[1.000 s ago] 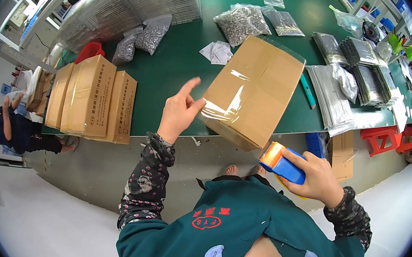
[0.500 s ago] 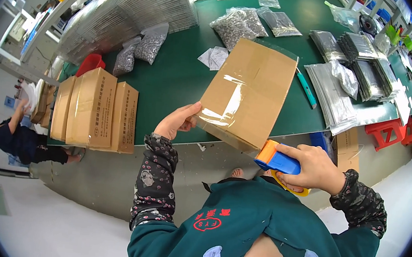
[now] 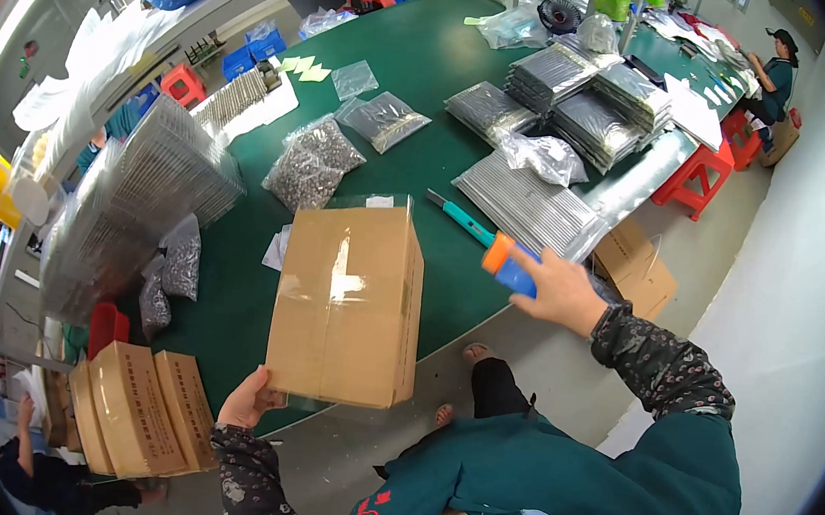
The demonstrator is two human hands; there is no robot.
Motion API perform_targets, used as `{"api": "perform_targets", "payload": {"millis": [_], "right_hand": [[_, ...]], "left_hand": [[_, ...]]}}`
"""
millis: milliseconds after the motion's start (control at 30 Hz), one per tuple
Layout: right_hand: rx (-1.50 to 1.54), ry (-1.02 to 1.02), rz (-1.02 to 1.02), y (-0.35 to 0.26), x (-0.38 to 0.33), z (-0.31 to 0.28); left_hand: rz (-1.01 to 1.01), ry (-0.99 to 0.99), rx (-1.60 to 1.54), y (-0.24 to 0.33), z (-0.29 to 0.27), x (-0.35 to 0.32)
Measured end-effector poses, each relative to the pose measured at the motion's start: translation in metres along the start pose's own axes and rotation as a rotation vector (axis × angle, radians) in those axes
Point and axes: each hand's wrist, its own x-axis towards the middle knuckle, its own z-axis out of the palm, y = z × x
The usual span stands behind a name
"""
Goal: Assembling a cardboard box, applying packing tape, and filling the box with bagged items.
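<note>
A taped cardboard box stands at the green table's front edge, clear tape shining along its top. My left hand grips its lower left corner, fingers partly hidden behind the cardboard. To the right of the box and apart from it, my right hand is closed around an orange and blue tape dispenser. Between the box and the dispenser lies a teal utility knife on the tabletop. Just beyond the box rest clear bags of small grey parts.
Stacks of bagged flat silvery pieces cover the table's right part. More cardboard boxes stand at the lower left, beside a red bin. Red stools are beyond the right edge. Other people work at far right and lower left.
My right hand has drawn the tape dispenser away from the box's near edge, out to the right. The box has turned, showing its right side. The view has swung rightward.
</note>
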Motion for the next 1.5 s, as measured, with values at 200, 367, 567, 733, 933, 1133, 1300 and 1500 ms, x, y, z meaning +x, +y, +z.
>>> {"api": "perform_targets", "payload": {"millis": [200,367,567,733,933,1133,1300,1500], "right_hand": [[-0.218,0.126,-0.054,0.094,0.048,0.052],[-0.141,0.411,-0.117,0.054,0.055,0.027],[0.705,0.154,-0.333,-0.032,0.116,0.056],[1.119,-0.189,-0.082,-0.059,0.143,0.061],[1.092,-0.122,-0.088,-0.059,0.108,0.062],[1.338,-0.129,0.08,-0.07,0.102,0.063],[1.525,-0.18,0.098,-0.066,0.105,0.066],[1.586,-0.226,0.075,-0.065,0.105,0.07]], "left_hand": [[-0.077,0.274,0.455,0.061,0.006,-0.008],[0.285,0.355,0.71,0.127,0.046,0.012],[0.311,0.205,0.711,0.165,0.133,0.094],[0.41,0.325,0.621,0.144,0.149,0.134],[0.314,0.101,0.63,0.155,0.175,0.124],[0.259,0.033,0.462,0.157,0.181,0.134],[0.285,0.057,0.453,0.156,0.189,0.142],[0.351,0.258,0.702,0.149,0.191,0.144]]}}
